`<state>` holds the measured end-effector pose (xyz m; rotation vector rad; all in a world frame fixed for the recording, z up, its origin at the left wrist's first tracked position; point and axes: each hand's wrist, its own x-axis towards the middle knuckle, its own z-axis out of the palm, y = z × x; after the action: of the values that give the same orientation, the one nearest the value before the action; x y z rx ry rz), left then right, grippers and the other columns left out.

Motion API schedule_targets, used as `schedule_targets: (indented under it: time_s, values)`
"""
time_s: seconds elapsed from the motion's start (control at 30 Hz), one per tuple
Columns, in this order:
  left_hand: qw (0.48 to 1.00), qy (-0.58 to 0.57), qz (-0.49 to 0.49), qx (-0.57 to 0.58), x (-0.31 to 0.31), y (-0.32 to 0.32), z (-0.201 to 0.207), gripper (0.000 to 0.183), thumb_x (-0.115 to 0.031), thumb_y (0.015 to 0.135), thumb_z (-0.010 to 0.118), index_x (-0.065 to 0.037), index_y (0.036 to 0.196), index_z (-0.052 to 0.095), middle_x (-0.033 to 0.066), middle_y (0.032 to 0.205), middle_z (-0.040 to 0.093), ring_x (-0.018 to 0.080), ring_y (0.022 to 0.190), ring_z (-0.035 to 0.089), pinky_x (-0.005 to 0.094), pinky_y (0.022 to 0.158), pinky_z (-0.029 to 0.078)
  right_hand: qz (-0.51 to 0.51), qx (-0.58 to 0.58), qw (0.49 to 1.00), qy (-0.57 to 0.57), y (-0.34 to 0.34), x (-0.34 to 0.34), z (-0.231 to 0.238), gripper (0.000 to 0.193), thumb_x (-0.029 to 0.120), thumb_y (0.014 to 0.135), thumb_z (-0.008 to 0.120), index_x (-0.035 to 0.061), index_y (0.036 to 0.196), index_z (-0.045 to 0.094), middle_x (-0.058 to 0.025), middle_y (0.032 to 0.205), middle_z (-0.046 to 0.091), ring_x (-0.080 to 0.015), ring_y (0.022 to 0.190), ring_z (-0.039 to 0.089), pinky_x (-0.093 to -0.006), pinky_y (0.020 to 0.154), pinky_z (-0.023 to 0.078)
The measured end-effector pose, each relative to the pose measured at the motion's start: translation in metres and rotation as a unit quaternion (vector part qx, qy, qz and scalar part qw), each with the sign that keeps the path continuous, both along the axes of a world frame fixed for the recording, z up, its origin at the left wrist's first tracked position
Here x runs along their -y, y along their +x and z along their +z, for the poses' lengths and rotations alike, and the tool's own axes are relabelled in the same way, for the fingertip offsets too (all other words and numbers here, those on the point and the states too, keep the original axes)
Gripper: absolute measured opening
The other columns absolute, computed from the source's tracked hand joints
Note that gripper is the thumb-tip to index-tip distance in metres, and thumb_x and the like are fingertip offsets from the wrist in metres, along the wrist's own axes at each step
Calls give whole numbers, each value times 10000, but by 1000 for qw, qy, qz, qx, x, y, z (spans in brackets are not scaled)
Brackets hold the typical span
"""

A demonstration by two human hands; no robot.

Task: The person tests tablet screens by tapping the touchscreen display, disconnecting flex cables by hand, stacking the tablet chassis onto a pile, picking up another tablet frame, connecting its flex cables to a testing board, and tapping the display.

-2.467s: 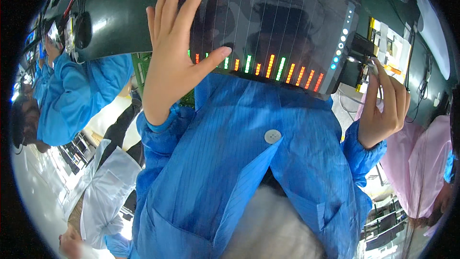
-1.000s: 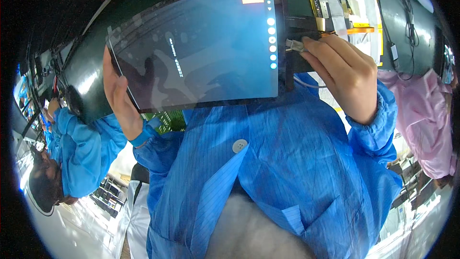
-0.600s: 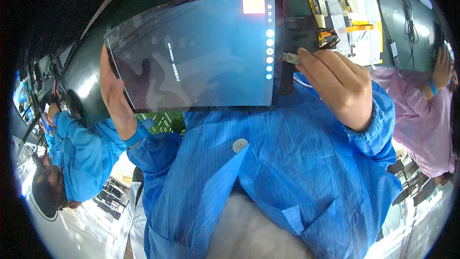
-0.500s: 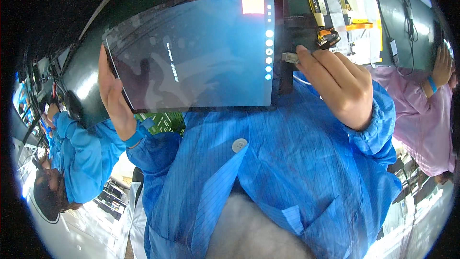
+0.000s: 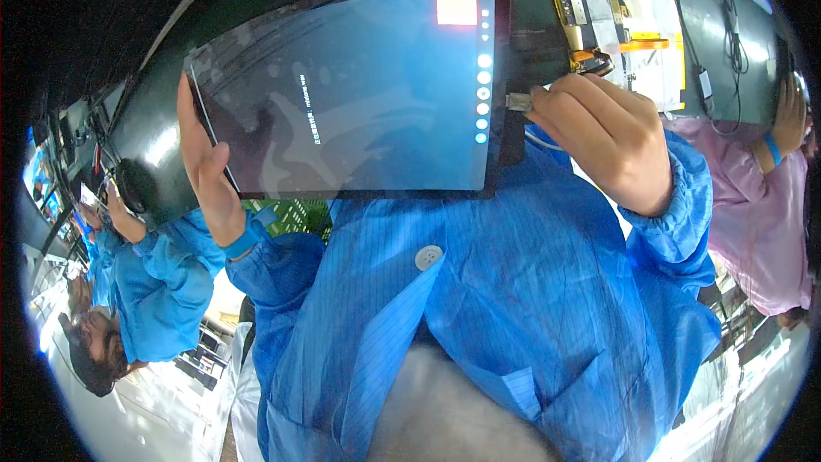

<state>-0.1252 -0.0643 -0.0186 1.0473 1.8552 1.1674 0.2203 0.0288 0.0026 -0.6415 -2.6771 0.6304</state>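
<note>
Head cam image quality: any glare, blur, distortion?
Head view: black fisheye rim, heavy bending toward it; head view: pale reflections veil the glossy tablet, whose bright corner block has red fringing; head view: glare on the dark table at left; head view: grey patch at bottom centre looks soft.

The black rectangular tablet [image 5: 359,98] spans the upper centre of the frame, the bare left hand [image 5: 208,161] at its left edge; right of it come the silver metal plug [image 5: 518,102], then the bare right hand [image 5: 605,135]. The white-and-yellow rectangular panel [image 5: 630,19] sits upper right; the green lattice basket [image 5: 293,216], below the tablet's left part.
</note>
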Motion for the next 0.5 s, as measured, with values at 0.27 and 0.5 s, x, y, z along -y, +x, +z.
schedule_targets:
  time_s: [0.27, 0.5]
  values:
    - [964, -31, -63, -256, -6, -14, 17, 761, -381, 828, 601, 12, 1418, 327, 161, 1434, 383, 290, 1317, 371, 383, 1098, 273, -79, -15, 996, 44, -7, 8, -2, 145, 104, 698, 625, 75, 821, 554, -36, 702, 482, -167, 631, 571, -301, 515, 485]
    - [858, 72, -303, -409, -36, 116, 45, 900, -431, 743, 701, -9, 1434, 307, 178, 1459, 348, 316, 1363, 301, 413, 1129, 189, -141, 60, 984, 88, -4, 22, 5, 136, 134, 757, 649, 81, 834, 550, -32, 701, 487, -162, 620, 565, -296, 515, 469]
